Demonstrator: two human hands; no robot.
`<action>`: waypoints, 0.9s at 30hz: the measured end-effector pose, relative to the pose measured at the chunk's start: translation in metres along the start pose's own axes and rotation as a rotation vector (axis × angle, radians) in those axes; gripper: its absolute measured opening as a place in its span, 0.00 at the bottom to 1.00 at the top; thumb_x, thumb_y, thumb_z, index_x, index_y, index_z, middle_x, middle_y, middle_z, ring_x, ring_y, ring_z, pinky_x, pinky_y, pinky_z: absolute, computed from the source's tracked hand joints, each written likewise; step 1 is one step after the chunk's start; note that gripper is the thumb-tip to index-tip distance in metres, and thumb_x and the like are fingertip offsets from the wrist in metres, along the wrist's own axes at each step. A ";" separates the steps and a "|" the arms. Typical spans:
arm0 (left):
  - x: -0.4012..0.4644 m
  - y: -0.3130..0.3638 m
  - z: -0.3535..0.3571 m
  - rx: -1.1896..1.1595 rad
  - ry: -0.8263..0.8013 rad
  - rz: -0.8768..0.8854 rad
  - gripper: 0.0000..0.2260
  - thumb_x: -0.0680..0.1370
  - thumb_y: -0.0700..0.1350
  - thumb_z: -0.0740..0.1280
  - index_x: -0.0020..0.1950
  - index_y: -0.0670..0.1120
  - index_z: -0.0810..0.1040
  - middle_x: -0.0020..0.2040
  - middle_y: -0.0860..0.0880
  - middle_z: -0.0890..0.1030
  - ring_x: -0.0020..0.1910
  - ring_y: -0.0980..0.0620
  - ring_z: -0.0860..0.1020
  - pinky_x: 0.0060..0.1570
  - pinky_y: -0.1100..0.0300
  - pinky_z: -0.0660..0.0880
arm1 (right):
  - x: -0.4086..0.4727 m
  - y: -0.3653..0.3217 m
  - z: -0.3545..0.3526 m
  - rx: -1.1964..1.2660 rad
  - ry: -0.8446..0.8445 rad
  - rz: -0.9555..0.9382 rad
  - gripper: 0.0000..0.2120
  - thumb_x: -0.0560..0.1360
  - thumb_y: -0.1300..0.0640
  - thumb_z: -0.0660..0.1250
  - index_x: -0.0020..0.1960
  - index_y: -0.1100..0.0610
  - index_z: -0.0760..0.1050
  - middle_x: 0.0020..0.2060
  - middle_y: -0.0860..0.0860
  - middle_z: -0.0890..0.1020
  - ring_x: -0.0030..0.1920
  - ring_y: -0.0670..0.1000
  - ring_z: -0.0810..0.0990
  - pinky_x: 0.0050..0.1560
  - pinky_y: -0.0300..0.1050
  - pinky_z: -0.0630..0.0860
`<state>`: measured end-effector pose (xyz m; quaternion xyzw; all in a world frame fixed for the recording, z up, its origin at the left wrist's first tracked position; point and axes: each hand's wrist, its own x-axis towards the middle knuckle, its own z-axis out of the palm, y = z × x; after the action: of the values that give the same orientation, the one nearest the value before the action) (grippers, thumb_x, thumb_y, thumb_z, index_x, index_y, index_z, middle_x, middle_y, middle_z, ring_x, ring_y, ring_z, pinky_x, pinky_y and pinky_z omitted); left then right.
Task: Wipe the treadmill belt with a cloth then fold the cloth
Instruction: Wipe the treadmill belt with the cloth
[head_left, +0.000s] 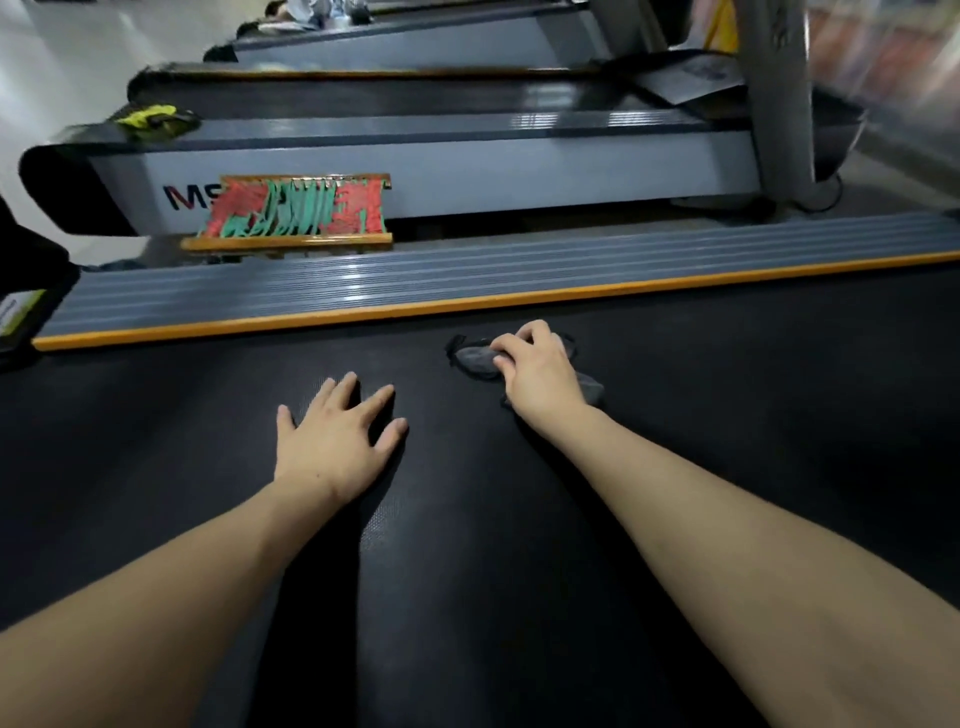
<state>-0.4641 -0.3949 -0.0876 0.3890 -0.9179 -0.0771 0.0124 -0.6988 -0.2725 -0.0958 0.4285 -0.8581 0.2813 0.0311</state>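
Note:
The black treadmill belt (675, 467) fills the lower part of the head view. A dark grey cloth (475, 359) lies bunched on the belt near its far edge. My right hand (537, 371) sits on top of the cloth with its fingers curled into the fabric, holding it against the belt. My left hand (337, 439) lies flat on the belt to the left, fingers spread and straight, holding nothing. Much of the cloth is hidden under my right hand.
A grey ribbed side rail (467, 270) with an orange strip borders the belt's far edge. Beyond it a red and green woven stool (301, 213) stands beside another treadmill (415, 161). A grey upright post (774, 88) rises at the far right.

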 end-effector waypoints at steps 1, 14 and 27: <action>-0.001 -0.002 0.003 0.005 0.009 0.003 0.26 0.80 0.69 0.48 0.78 0.67 0.59 0.83 0.53 0.55 0.82 0.50 0.50 0.75 0.33 0.50 | 0.010 0.001 0.003 -0.003 0.012 -0.014 0.09 0.80 0.55 0.65 0.57 0.52 0.80 0.54 0.53 0.72 0.55 0.56 0.70 0.61 0.52 0.70; -0.004 -0.004 0.014 -0.008 0.102 0.011 0.28 0.79 0.70 0.43 0.79 0.68 0.56 0.83 0.54 0.54 0.82 0.53 0.48 0.75 0.33 0.46 | 0.043 0.047 -0.028 -0.134 0.046 0.189 0.13 0.79 0.42 0.62 0.62 0.37 0.77 0.63 0.44 0.75 0.64 0.52 0.73 0.62 0.52 0.70; -0.005 0.001 0.014 -0.056 0.139 0.006 0.24 0.80 0.68 0.50 0.74 0.64 0.66 0.81 0.52 0.61 0.81 0.50 0.52 0.74 0.31 0.47 | 0.018 -0.036 0.018 -0.072 -0.137 0.010 0.16 0.80 0.51 0.59 0.68 0.47 0.72 0.71 0.48 0.71 0.72 0.52 0.67 0.73 0.57 0.61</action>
<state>-0.4626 -0.3885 -0.1009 0.3902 -0.9134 -0.0755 0.0875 -0.6801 -0.3120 -0.0894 0.4411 -0.8699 0.2204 -0.0134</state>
